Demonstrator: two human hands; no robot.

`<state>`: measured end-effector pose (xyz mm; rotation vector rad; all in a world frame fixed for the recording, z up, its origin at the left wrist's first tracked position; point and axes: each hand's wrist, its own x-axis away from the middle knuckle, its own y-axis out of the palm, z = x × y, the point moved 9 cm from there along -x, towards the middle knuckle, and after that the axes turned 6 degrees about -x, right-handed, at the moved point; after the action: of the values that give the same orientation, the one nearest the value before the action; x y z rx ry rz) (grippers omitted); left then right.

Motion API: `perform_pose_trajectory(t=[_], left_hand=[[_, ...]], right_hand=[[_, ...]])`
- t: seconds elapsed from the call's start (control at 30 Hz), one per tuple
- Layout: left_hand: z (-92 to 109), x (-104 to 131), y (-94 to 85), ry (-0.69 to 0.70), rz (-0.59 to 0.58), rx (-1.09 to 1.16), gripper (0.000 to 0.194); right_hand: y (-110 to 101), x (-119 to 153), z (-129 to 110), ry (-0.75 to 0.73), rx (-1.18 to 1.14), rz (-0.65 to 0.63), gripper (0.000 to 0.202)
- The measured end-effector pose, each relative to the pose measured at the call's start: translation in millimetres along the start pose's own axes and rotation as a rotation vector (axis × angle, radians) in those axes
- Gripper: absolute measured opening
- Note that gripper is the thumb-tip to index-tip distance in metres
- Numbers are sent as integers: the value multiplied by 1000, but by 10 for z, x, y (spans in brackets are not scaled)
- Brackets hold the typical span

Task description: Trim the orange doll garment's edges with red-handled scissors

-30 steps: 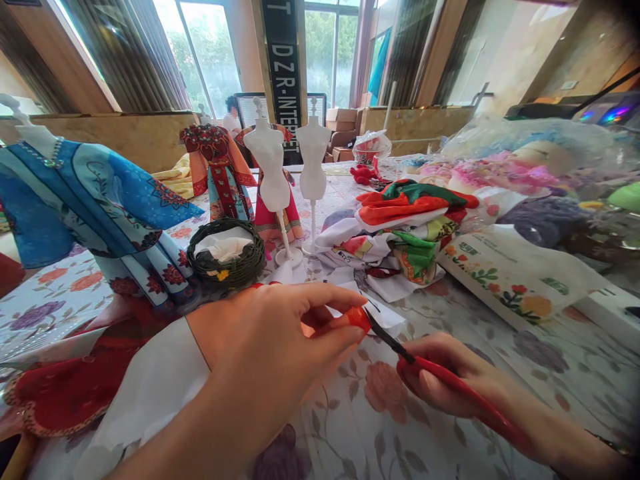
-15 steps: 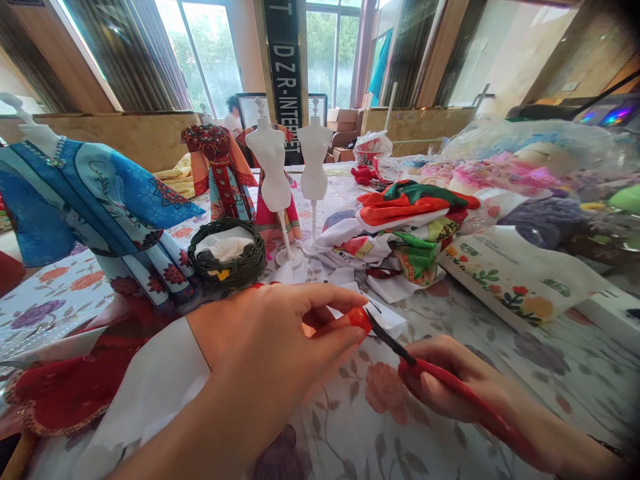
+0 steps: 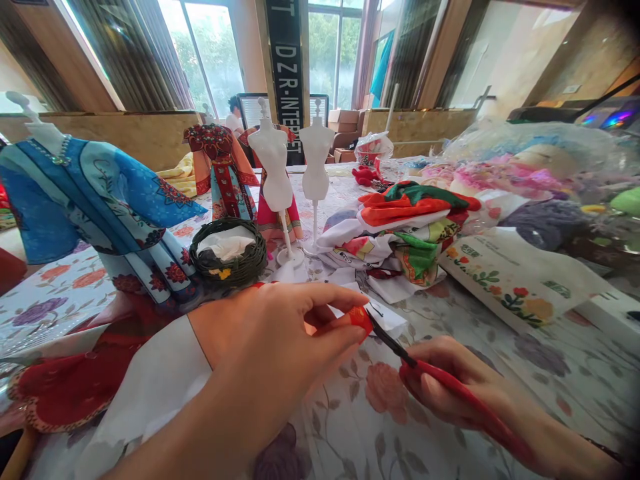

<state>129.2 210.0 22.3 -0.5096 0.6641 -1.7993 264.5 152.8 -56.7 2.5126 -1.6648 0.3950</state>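
Observation:
Between thumb and fingers, my left hand (image 3: pixel 280 340) pinches a small piece of red fabric (image 3: pixel 361 320). My right hand (image 3: pixel 450 377) grips scissors with red handles (image 3: pixel 465 393). Their dark blades point up and left, with the tips at the edge of the red fabric; whether the blades are parted I cannot tell. Orange and white fabric (image 3: pixel 160 373) spreads out under my left wrist and forearm. Just beyond the scissor tips lies a white scrap (image 3: pixel 393 321) with dark marks.
Two bare white mannequins (image 3: pixel 273 167) stand at mid-table beside a dark woven basket (image 3: pixel 230 270). A mannequin in a blue robe (image 3: pixel 125 180) stands at left. Piled fabric (image 3: pixel 405 230) and a printed white packet (image 3: pixel 520 277) lie right. A person (image 3: pixel 234 117) sits far back.
The view has shifted very slightly. Both hands, the red fabric and the scissors keep nearly the same positions.

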Motion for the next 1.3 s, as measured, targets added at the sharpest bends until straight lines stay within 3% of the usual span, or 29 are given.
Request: perform_pose_trajectory(t=[0.17,0.4,0.6,0.73,0.93,1.3], left_hand=[[-7,-10,8,4,-3,10,17],[7,13,-1,-15,-4,16,13],[16,10,-6,5,10,18,16],[16,17,21,10,2,31,15],[35,30,-2,16,25,27,13],[23,48,-1,-8,40,37,15]], right_hand=[[48,-14,42,30,-39,-26,58],[-46,20,159,55,-99,56,52],[-63,58,188,106,-60,79,60],[-35,40,129,77,-39,57,57],[109,-18,-45,-32,-106,-73,54],[100,4,43,6,-75,-43,57]])
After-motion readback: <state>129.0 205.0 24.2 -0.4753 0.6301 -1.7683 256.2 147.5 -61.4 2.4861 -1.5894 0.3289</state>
